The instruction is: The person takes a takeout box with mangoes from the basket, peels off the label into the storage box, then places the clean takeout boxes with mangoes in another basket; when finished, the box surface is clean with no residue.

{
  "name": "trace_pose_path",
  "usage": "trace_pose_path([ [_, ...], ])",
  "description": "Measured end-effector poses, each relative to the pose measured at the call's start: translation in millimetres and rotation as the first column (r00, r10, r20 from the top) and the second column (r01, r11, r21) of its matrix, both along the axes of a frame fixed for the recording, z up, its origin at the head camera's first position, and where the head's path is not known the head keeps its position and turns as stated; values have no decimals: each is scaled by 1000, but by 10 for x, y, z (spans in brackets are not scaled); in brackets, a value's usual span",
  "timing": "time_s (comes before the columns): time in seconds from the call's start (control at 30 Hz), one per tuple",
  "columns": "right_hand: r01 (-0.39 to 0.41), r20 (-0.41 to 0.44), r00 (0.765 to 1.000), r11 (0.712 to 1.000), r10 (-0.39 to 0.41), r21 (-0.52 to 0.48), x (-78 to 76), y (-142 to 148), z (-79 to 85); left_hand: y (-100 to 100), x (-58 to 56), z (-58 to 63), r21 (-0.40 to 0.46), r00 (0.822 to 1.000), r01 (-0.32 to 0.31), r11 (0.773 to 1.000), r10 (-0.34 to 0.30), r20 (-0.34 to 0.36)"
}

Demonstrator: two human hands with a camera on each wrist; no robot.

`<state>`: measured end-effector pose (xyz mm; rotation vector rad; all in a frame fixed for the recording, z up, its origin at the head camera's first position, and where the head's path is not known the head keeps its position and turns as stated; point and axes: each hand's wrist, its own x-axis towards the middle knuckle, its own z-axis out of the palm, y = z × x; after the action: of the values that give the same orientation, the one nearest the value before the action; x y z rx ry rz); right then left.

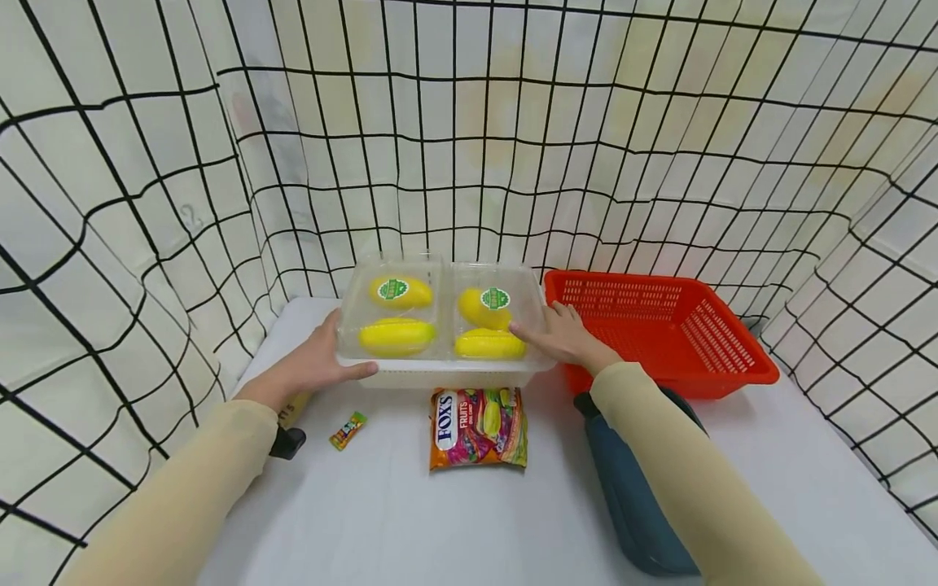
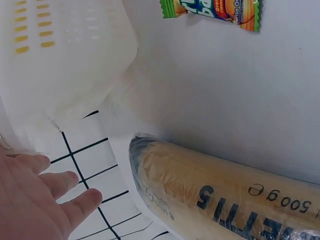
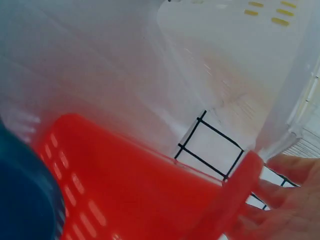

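Observation:
Clear plastic fruit packs [image 1: 447,346] lie side by side on a white slotted basket [image 1: 447,377]. Inside are several yellow, mango-like fruits [image 1: 396,336], some with green round labels. At the left end is my left hand [image 1: 317,358], its thumb stretched along the front edge and its fingers against the side. My right hand [image 1: 560,335] rests at the right end, thumb on the lid and fingers by the corner. Both hands' fingers look fairly straight in the wrist views, with the left fingers [image 2: 65,192] beside the basket's underside.
A red slotted basket [image 1: 703,334] stands right of the white one. Below my right sleeve is a dark blue container [image 1: 630,496]. In front lie a Fox's candy bag [image 1: 478,429] and a small wrapped sweet [image 1: 348,430]. A pasta pack [image 2: 225,195] is under my left forearm. Black wire mesh surrounds the table.

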<state>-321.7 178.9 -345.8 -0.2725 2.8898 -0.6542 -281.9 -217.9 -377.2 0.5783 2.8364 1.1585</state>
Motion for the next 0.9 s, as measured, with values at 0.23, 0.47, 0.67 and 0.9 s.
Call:
trace_pose_path([
  [0.23,-34,-12,999,971,33,-236,51,2,-51,-16,6,-3,1,999,8,1000,-8,42],
  [0.47,35,25,999,941,-28,-337,82,-2,46,-8,-49,25,33,999,34,999,-35,34],
  [0.67,-42,-93,996,894,0,-447,63,-35,85,-7,-57,47,26,998,29,999,-30,49],
  [0.9,26,-70,995,849,-74,-527,126,-83,127,-3,-55,26,19,998,33,999,-34,50],
])
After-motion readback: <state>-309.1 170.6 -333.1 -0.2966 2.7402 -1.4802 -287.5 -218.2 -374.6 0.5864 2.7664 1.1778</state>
